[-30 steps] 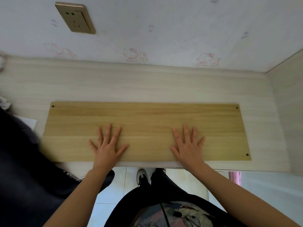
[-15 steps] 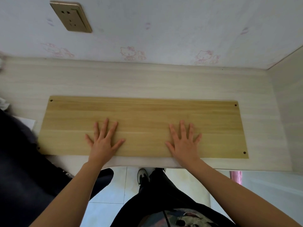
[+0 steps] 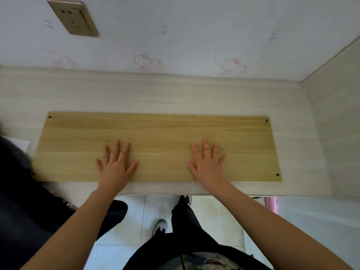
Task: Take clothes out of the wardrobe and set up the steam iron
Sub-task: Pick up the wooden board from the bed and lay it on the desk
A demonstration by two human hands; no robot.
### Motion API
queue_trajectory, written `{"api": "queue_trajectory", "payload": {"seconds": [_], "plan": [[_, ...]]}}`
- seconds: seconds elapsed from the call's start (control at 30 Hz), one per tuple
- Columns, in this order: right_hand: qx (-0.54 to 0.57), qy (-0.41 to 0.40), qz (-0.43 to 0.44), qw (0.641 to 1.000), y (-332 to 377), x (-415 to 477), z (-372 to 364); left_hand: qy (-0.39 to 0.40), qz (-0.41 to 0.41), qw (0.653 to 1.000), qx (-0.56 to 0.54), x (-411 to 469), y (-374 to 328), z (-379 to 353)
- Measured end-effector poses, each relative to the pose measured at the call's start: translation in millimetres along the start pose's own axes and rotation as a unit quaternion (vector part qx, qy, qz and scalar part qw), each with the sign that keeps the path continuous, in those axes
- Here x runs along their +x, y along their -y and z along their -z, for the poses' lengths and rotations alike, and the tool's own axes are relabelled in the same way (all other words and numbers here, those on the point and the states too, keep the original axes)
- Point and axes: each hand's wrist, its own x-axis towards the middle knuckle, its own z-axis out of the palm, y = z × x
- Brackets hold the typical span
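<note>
Two flat palms, left hand (image 3: 115, 168) and right hand (image 3: 207, 166), fingers spread, rest on one wooden board (image 3: 165, 131), seemingly four-holed.

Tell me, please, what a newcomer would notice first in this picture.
First the yellowish wooden board lying flat on the pale desk, with the left hand and the right hand spread open on its near half. Next the brass-coloured wall socket at the upper left, above faint pink cartoon-cat prints on the wall.
</note>
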Motion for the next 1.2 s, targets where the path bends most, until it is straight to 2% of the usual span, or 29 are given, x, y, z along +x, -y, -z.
{"api": "queue_trajectory", "payload": {"seconds": [0.23,0.43,0.67,0.9,1.07,1.2], "plan": [[0.048,0.01,-0.011,0.999,17.2,-44.5,-6.1,0.01,-0.037,0.999,0.008,-37.7,-7.9,-8.6],[0.089,0.033,-0.041,0.995,45.4,-112.4,-30.5,0.007,-0.109,0.993,0.055,-77.8,6.7,-14.4],[0.131,0.011,-0.09,0.987,65.3,-182.6,-51.2,0.016,-0.211,0.977,0.04,-120.6,6.2,-12.5],[0.177,-0.043,-0.173,0.968,60.8,-252.9,-72.2,0.031,-0.359,0.933,0.023,-160.2,-34.8,-23.6],[0.196,-0.071,-0.244,0.947,47.1,-310.8,-89.3,0.028,-0.481,0.875,0.047,-198.3,-73.0,-34.7],[0.2,-0.101,-0.313,0.923,35.3,-365.3,-104.5,0.05,-0.543,0.837,0.045,-234.1,-102.2,-52.9]]}}
